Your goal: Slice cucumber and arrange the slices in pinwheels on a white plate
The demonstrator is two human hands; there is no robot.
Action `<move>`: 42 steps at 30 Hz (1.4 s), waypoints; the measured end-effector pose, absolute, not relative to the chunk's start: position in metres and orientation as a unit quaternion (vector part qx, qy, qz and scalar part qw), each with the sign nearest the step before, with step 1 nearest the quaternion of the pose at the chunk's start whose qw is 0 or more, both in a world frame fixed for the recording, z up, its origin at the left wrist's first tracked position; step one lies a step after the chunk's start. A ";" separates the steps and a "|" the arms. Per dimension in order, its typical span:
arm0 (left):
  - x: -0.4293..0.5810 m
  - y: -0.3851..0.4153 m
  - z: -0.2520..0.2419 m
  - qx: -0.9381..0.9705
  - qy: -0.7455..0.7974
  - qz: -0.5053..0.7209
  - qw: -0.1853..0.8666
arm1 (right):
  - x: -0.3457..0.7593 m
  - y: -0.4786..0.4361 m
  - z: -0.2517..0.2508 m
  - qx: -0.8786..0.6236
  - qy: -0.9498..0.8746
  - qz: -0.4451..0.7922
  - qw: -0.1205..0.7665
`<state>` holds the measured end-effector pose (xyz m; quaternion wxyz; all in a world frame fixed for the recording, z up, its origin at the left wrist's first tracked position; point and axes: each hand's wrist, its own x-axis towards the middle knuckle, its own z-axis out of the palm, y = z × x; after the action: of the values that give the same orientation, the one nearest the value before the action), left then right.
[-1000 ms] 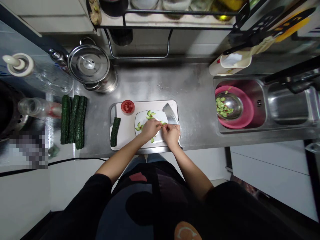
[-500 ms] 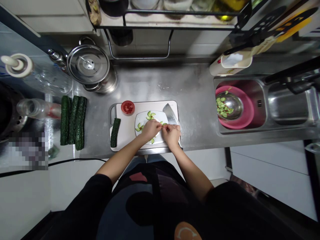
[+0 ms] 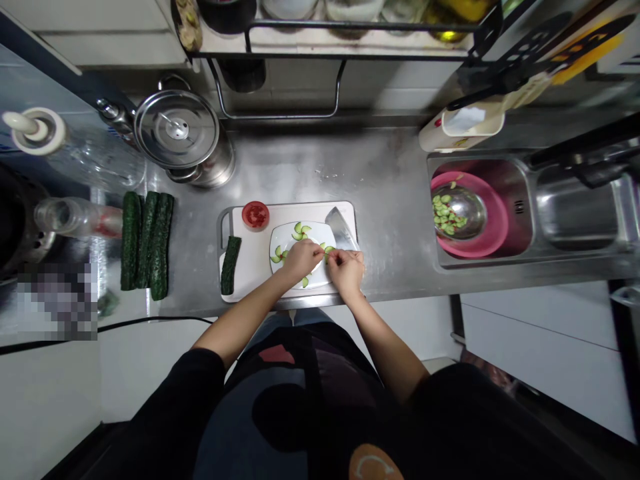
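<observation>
Both hands work over the right side of a white plate (image 3: 287,231) that rests on a white cutting board (image 3: 257,283). Thin cucumber slices (image 3: 329,250) show between the fingertips of my left hand (image 3: 304,260) and my right hand (image 3: 346,272); each hand is closed in a pinch at them. More cucumber slices (image 3: 300,231) lie fanned in small groups around the plate, with little red bits among them. Behind my right hand, a cleaver (image 3: 341,227) lies on the board, its handle mostly hidden. A halved tomato (image 3: 256,216) and a cucumber piece (image 3: 231,265) sit on the board's left side.
Several whole cucumbers (image 3: 159,247) lie to the left, near a lidded steel pot (image 3: 177,130). At right, the sink (image 3: 523,200) holds a pink basin (image 3: 495,220) with a metal bowl of cucumber slices. A rack (image 3: 360,43) with jars hangs above the counter.
My right hand has shifted slightly right, away from my left fingertips, and more of the cucumber slices between them shows. My left hand has hardly moved.
</observation>
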<state>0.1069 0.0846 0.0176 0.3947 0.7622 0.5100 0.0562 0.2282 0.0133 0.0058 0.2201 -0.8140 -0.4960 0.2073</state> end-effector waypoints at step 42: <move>0.114 0.085 0.028 0.773 0.522 -0.011 0.360 | 0.232 0.010 0.004 -0.802 -0.506 0.211 0.238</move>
<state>0.1140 0.0846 0.0282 0.3599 0.7733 0.5218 -0.0111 0.2315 0.0102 0.0043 0.2384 -0.8017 -0.5056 0.2115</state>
